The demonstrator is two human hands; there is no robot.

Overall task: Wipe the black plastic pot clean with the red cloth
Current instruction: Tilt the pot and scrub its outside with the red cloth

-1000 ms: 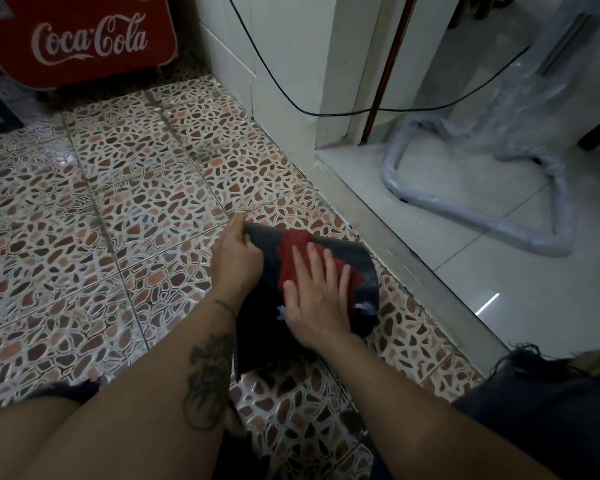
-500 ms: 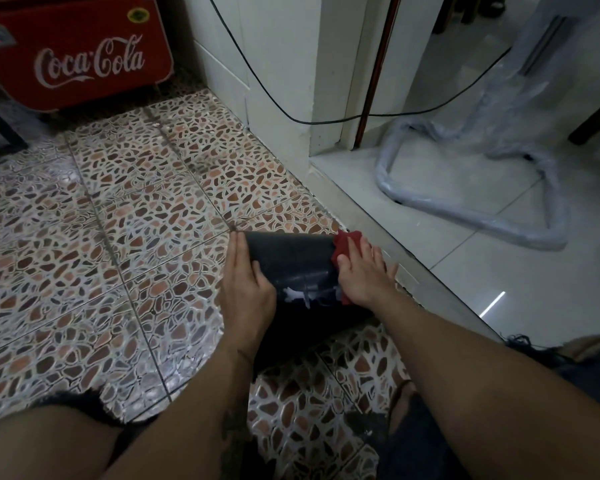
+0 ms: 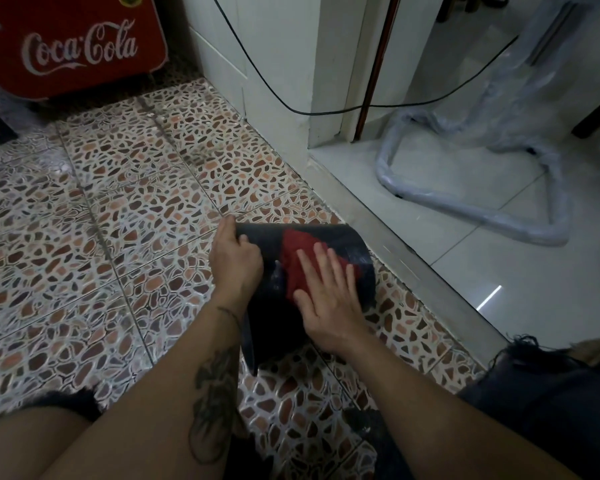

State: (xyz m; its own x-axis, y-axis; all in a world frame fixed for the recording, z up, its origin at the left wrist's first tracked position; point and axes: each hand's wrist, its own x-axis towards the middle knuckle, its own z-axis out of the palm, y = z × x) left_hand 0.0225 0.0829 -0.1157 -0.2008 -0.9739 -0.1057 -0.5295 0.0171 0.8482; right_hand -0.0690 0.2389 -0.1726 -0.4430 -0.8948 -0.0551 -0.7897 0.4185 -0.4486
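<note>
The black plastic pot (image 3: pixel 355 251) lies on its side on the patterned floor tiles, its wide mouth toward me. My left hand (image 3: pixel 235 259) grips the pot's left side, thumb over its upper edge. My right hand (image 3: pixel 326 292) lies flat with fingers spread on the red cloth (image 3: pixel 297 252), pressing it against the top of the pot's outer wall. Part of the cloth is hidden under my palm. Light smears show on the pot's wall between my hands.
A red Coca-Cola cooler (image 3: pixel 73 46) stands at the far left. A white wall corner (image 3: pixel 278 81) with a black cable (image 3: pixel 326 112) rises behind the pot. A metal threshold strip (image 3: pixel 395 251) runs right of the pot. A plastic-wrapped frame (image 3: pixel 465 209) sits on the white floor.
My right hand has swept the red cloth from the pot's far right end back onto the middle of its upper wall. My left hand keeps its hold.
</note>
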